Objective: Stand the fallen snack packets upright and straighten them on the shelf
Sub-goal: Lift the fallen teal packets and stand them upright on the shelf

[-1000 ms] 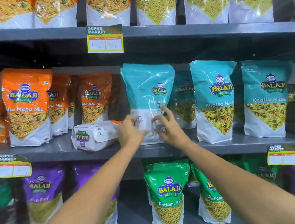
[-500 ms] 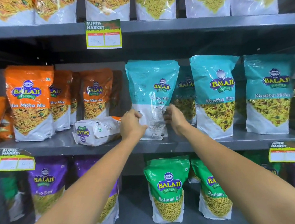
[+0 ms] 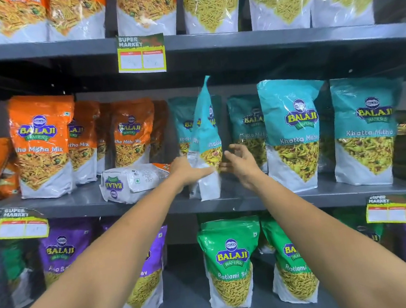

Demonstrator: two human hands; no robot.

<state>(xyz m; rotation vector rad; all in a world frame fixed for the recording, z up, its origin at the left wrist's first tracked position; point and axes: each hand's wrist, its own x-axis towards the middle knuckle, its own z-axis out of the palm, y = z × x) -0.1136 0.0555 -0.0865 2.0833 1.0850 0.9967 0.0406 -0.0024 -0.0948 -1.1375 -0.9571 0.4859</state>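
while your left hand [image 3: 190,171] pinches the teal packet [image 3: 205,141] low on its edge, it stands edge-on at the front of the middle shelf [image 3: 299,197], top tilting right. your right hand [image 3: 243,163] hovers just beside it, fingers spread, holding nothing. turn the printed face forward, square the base flat, then ease off. the orange packet [image 3: 133,182] lies fallen to the left.
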